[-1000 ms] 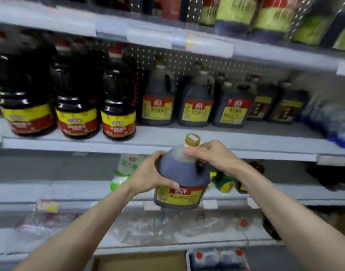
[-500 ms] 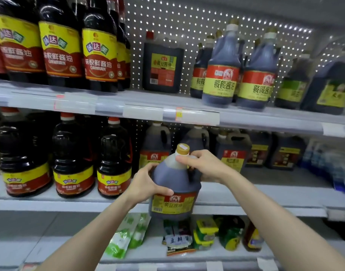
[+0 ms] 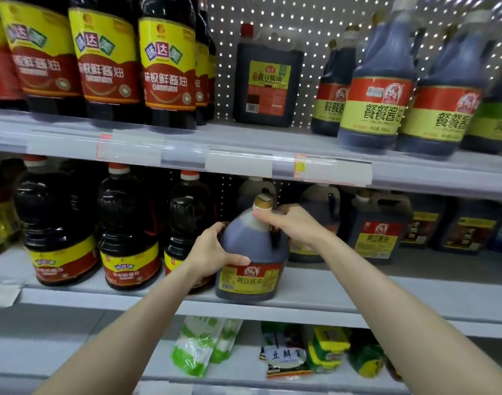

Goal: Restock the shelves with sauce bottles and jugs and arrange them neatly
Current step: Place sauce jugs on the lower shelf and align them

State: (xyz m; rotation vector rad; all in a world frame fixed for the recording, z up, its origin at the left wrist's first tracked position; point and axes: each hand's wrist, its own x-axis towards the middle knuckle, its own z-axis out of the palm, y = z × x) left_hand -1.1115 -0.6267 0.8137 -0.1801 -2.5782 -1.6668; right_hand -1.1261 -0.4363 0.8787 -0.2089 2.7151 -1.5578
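One soy sauce jug (image 3: pixel 251 252) mid-frame: left hand (image 3: pixel 212 252) curls round its side, right hand (image 3: pixel 296 223) grips its top. Three red-capped bottles (image 3: pixel 127 223) stand to its left

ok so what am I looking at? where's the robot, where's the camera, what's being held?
No robot here: a person works with two bare hands. Every picture comes from one wide-angle camera worn on the head, looking forward and down, so both forearms reach in from the bottom. The left hand grips the side of a dark sauce jug with a gold cap; the right hand holds it by the neck and handle. The jug is at the front of the middle shelf; whether it rests there is hard to tell. Left of it stand red-capped bottles, right of it similar jugs. The upper shelf carries more bottles and jugs, the lower one small packets.
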